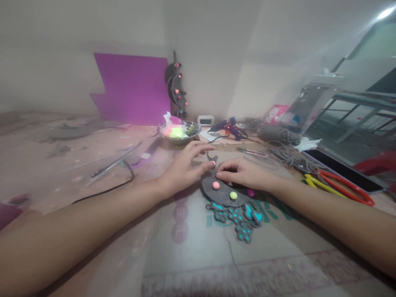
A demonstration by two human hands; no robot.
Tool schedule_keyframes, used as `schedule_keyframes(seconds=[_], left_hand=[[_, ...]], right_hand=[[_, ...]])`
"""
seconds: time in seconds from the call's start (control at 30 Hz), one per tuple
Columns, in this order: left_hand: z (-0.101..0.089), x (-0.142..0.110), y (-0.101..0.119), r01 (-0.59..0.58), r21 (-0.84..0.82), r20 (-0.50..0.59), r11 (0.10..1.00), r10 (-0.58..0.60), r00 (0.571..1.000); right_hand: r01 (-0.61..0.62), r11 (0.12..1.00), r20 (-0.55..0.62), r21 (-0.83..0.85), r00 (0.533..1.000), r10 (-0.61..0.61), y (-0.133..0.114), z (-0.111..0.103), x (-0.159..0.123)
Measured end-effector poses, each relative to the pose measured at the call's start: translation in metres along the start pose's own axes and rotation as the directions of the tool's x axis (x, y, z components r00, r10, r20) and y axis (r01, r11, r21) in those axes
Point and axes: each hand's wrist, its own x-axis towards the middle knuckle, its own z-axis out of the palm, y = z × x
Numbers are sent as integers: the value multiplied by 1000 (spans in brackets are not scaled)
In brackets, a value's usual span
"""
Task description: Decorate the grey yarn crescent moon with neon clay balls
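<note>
A dark grey yarn-wrapped crescent ornament [221, 194] lies flat in front of me, dotted with coloured balls. From its lower edge hang several grey yarn flowers and leaves [243, 232] with turquoise fillings. My left hand [190, 165] reaches in with fingers stretched and apart; its thumb tip touches a small pink ball [214, 163] near the crescent's upper tip. On the crescent's inner edge, my right hand [241, 171] has its fingers curled and thumb near them, gripping the ornament; its fingertips are partly hidden.
Behind my hands stand a metal bowl [179, 139] of coloured material, a small digital clock [206, 120] and a blue glue gun [228, 128]. To the right lie grey yarn [276, 135], a phone [343, 170] and scissors [346, 187]. A similar ornament [177, 88] hangs beside purple sheets [136, 88].
</note>
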Motion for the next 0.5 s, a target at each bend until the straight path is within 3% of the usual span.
schedule_keyframes(seconds=[0.13, 0.2, 0.4, 0.5], left_hand=[[1, 0, 2, 233, -96, 17, 968, -232, 972], [1, 1, 1, 297, -109, 38, 949, -295, 955], [3, 1, 3, 274, -151, 75, 950, -265, 961], [2, 1, 5, 248, -138, -27, 959, -254, 967]], right_hand=[[36, 999, -39, 30, 999, -35, 7, 0, 3], [59, 997, -58, 40, 997, -56, 9, 1, 4], [95, 994, -82, 51, 992, -91, 9, 2, 4], [101, 993, -119, 67, 989, -92, 10, 2, 4]])
